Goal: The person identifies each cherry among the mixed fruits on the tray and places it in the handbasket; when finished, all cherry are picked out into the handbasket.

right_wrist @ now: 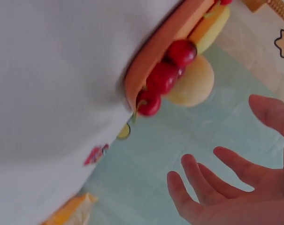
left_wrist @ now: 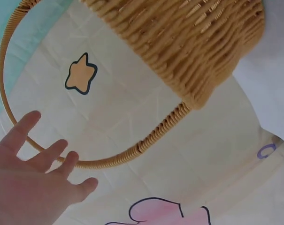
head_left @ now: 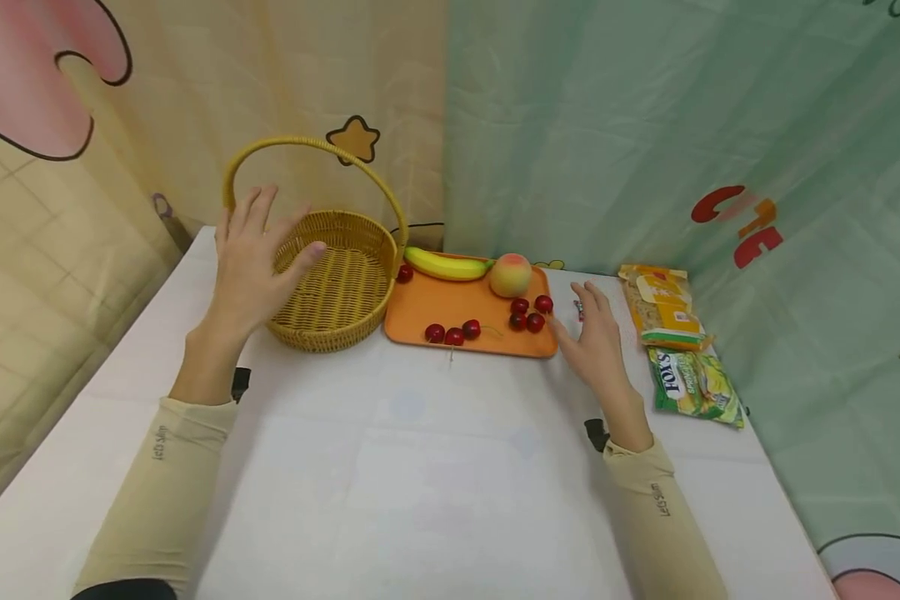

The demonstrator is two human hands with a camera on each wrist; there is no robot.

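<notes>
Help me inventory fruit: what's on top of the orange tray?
The orange tray holds a banana, a peach and red cherries. What lies beneath them is covered, out of sight.

Bright, diffuse light fills the head view; soft shadows lie on the table (head_left: 412, 467) back from the fingers (head_left: 261, 210); the right wrist view is dimmer, both wrist views slightly soft

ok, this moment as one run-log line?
left hand: empty, near basket | right hand: empty, near orange tray | on tray: banana, peach, cherries | right of tray: snack packets
</notes>
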